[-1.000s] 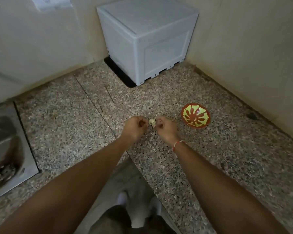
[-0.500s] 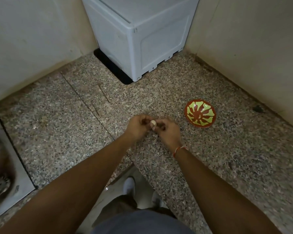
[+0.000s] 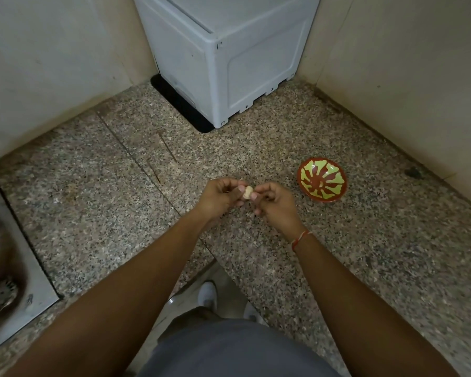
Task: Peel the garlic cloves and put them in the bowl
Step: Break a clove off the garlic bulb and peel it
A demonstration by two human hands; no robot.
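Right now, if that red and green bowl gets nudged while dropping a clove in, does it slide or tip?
The bowl looks small and shallow, so probably light: a nudge likely slides it on the polished granite counter. Its flared sides hint at a narrow base, so pressing the rim might tip it. It looks glazed, likely chippable.

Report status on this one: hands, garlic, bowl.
Left hand and right hand both pinch garlic clove over counter. Bowl to the right, path clear.
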